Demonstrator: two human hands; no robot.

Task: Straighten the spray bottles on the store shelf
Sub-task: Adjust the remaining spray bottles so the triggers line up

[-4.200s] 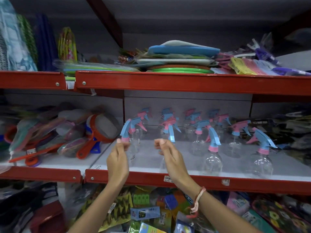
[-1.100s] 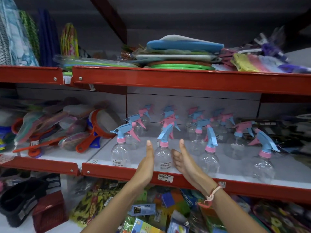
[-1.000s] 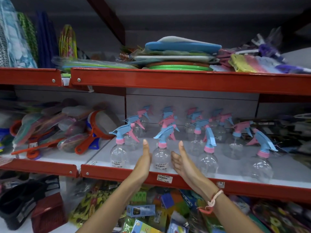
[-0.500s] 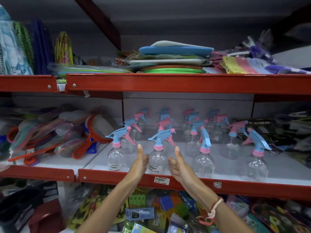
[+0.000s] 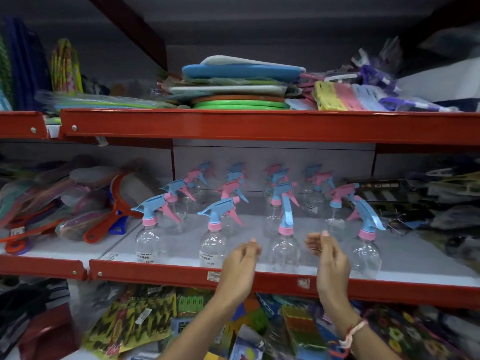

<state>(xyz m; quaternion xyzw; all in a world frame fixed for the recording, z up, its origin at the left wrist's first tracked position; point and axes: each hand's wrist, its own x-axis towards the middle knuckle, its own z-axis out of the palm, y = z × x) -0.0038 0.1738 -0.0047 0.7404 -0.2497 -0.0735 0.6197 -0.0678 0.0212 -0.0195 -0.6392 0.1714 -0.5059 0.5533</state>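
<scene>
Several clear spray bottles with blue and pink trigger heads stand on the middle shelf (image 5: 259,280). In the front row, the first bottle (image 5: 148,242) and second bottle (image 5: 211,245) point their nozzles left. The third bottle (image 5: 284,245) has its blue head turned toward me. A fourth bottle (image 5: 366,253) stands at the right, nozzle pointing right. My left hand (image 5: 240,261) and my right hand (image 5: 328,255) hover open on either side of the third bottle, not touching it. More bottles stand in rows behind.
Orange-handled paddles in wrappers (image 5: 78,203) lie to the left on the same level. Stacked plastic lids and boards (image 5: 241,87) fill the upper shelf. Packaged goods (image 5: 145,320) crowd the shelf below. Dark items (image 5: 428,203) sit at the right.
Both hands have left the second front bottle and shifted right, now flanking the third bottle. The view has moved closer and rightward.
</scene>
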